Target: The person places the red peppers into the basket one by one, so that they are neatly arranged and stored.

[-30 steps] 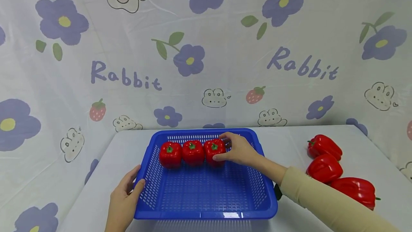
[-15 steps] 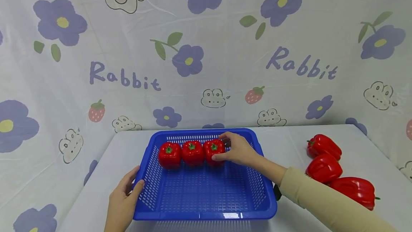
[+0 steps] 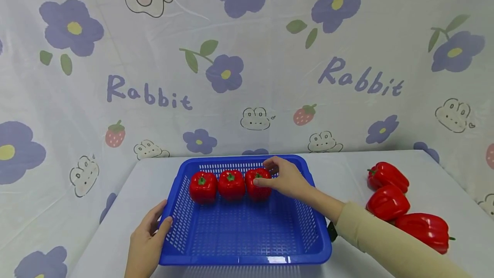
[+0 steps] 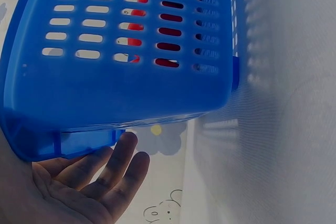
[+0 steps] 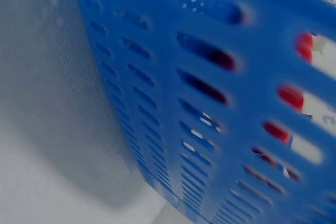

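Three red bell peppers with green stems stand upright in a row along the back of a blue plastic basket [image 3: 247, 259]: the left one [image 3: 203, 188], the middle one [image 3: 231, 185] and the right one [image 3: 257, 190]. My right hand [image 3: 287, 179] is over the right pepper, thumb above its top near the stem and fingers loosely bent behind, no longer wrapped round it. On the basket's left rim my left hand [image 3: 148, 237] has its thumb over the edge and its fingers outside. The left wrist view shows those fingers [image 4: 113, 177] below the rim; the right wrist view shows only the basket wall [image 5: 157, 82].
Outside the basket to the right lie three more red bell peppers: a far one [image 3: 387, 176], a middle one [image 3: 388, 203] and a near one [image 3: 423, 231]. A dark green object [image 3: 332, 231] is partly hidden by the right sleeve. A patterned cloth [image 3: 247, 55] hangs behind the white table.
My right thumb has lifted from the right pepper's front to above its top, and the fingers have risen slightly. The left hand stays on the rim; the peppers stay in place.
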A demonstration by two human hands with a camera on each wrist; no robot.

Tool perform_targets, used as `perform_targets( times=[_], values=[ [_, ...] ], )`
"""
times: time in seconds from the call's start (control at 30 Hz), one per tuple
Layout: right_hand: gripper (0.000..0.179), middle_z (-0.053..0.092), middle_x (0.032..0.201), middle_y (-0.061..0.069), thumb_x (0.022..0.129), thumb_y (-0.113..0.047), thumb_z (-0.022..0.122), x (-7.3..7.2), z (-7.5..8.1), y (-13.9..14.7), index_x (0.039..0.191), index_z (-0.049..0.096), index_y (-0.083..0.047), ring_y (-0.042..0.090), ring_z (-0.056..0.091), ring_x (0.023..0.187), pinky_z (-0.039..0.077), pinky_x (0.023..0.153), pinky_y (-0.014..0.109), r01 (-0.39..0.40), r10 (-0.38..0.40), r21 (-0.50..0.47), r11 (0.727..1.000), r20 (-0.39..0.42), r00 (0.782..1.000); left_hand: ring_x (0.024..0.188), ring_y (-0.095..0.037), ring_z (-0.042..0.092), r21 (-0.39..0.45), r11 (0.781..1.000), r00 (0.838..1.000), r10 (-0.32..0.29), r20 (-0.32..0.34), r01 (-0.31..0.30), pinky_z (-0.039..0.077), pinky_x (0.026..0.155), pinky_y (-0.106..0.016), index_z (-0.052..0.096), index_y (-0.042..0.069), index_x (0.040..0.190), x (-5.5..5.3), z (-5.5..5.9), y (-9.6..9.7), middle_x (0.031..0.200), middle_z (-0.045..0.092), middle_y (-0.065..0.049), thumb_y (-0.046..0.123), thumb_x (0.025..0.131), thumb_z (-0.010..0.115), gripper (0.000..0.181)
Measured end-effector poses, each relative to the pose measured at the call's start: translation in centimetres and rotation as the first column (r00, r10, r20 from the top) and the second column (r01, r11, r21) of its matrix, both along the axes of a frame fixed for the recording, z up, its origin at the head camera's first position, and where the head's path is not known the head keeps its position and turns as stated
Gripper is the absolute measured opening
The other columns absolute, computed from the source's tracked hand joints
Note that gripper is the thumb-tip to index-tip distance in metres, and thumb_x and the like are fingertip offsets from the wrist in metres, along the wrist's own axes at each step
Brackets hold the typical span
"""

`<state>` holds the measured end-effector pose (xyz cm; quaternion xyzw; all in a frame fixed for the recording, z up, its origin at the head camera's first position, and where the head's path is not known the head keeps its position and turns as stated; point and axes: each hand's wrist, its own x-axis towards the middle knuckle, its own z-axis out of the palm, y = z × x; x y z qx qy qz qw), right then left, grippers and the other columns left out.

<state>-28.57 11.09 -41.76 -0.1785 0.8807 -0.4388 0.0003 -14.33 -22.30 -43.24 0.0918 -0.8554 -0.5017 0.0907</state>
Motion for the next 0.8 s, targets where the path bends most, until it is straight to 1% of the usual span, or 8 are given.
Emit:
perform_targets(
  times=[0.1, 0.17, 0.3, 0.4, 0.5, 0.63, 0.73, 0.8],
  values=[
    [0.066, 0.064, 0.12, 0.01, 0.08, -0.047, 0.079, 0.7, 0.7, 0.7, 0.127, 0.06, -0.004, 0.028, 0.06, 0.11, 0.053, 0.088, 0.042, 0.016, -0.016, -0.038, 0.999, -0.007, 1.0, 0.125, -0.042, 0.05, 0.008, 1.0, 1.0, -0.003, 0.005, 0.003, 0.045, 0.094, -0.052, 0.044, 0.009, 0.147, 0.0, 0.0, 0.0, 0.144, 0.046, -0.022, 0.028, 0.101, 0.057, 0.051],
    [0.062, 0.063, 0.122, 0.011, 0.082, -0.045, 0.079, 1.4, 1.5, 1.5, 0.126, 0.061, -0.005, 0.03, 0.059, 0.112, 0.052, 0.091, 0.044, 0.004, -0.005, -0.06, 0.998, -0.021, 1.0, 0.125, -0.042, 0.05, 0.016, 1.0, 1.0, -0.005, 0.004, 0.005, 0.045, 0.094, -0.052, 0.044, 0.01, 0.146, 0.0, 0.0, 0.1, 0.144, 0.047, -0.021, 0.028, 0.101, 0.057, 0.051],
    [0.047, 0.062, 0.12, 0.009, 0.086, -0.036, 0.077, 2.9, 3.5, 3.6, 0.121, 0.064, -0.007, 0.029, 0.06, 0.109, 0.053, 0.089, 0.044, -0.017, 0.011, -0.066, 0.998, -0.091, 0.996, 0.125, -0.04, 0.051, 0.026, 1.0, 1.0, -0.006, -0.002, 0.006, 0.046, 0.095, -0.052, 0.045, 0.011, 0.146, 0.1, 0.1, 0.1, 0.144, 0.047, -0.021, 0.03, 0.101, 0.058, 0.051],
    [0.041, 0.062, 0.121, 0.009, 0.09, -0.034, 0.073, 4.6, 5.4, 6.0, 0.12, 0.064, -0.008, 0.029, 0.062, 0.108, 0.054, 0.087, 0.045, 0.009, -0.015, -0.043, 0.999, -0.138, 0.99, 0.125, -0.04, 0.051, 0.028, 1.0, 1.0, -0.006, -0.003, 0.006, 0.045, 0.095, -0.052, 0.045, 0.011, 0.147, 0.2, 0.1, -0.1, 0.144, 0.047, -0.021, 0.032, 0.101, 0.057, 0.052],
    [0.04, 0.062, 0.123, 0.009, 0.093, -0.036, 0.068, 6.6, 7.5, 9.1, 0.123, 0.063, -0.009, 0.03, 0.063, 0.109, 0.052, 0.09, 0.049, 0.048, -0.055, -0.064, 0.997, -0.108, 0.993, 0.125, -0.04, 0.051, 0.026, 1.0, 1.0, -0.009, -0.01, 0.009, 0.045, 0.096, -0.052, 0.045, 0.011, 0.146, 0.3, 0.2, -0.1, 0.144, 0.047, -0.021, 0.032, 0.101, 0.057, 0.052],
    [0.039, 0.062, 0.124, 0.007, 0.096, -0.039, 0.063, 9.2, 9.2, 12.9, 0.126, 0.063, -0.012, 0.024, 0.063, 0.107, 0.054, 0.088, 0.04, 0.128, -0.132, -0.067, 0.989, -0.049, 0.99, 0.125, -0.04, 0.052, 0.023, 1.0, 1.0, -0.014, -0.023, 0.015, 0.046, 0.095, -0.052, 0.045, 0.01, 0.146, 0.3, 0.2, 0.1, 0.143, 0.048, -0.021, 0.031, 0.101, 0.057, 0.051],
    [0.039, 0.064, 0.121, 0.008, 0.096, -0.038, 0.063, 10.6, 9.3, 15.4, 0.126, 0.063, -0.014, 0.015, 0.064, 0.1, 0.054, 0.08, 0.025, 0.207, -0.209, -0.031, 0.978, -0.044, 0.977, 0.124, -0.038, 0.053, 0.023, 1.0, 1.0, -0.014, -0.025, 0.015, 0.046, 0.096, -0.052, 0.045, 0.01, 0.146, 0.1, 0.1, 0.1, 0.143, 0.048, -0.021, 0.03, 0.101, 0.057, 0.05],
    [0.037, 0.064, 0.119, 0.008, 0.097, -0.036, 0.063, 11.2, 9.1, 17.0, 0.126, 0.063, -0.013, 0.008, 0.063, 0.097, 0.052, 0.076, 0.019, 0.252, -0.253, -0.02, 0.967, -0.053, 0.966, 0.123, -0.038, 0.053, 0.021, 1.0, 1.0, -0.011, -0.024, 0.012, 0.046, 0.096, -0.051, 0.045, 0.01, 0.146, 0.1, 0.2, 0.2, 0.143, 0.049, -0.021, 0.03, 0.101, 0.057, 0.05]
  ],
)
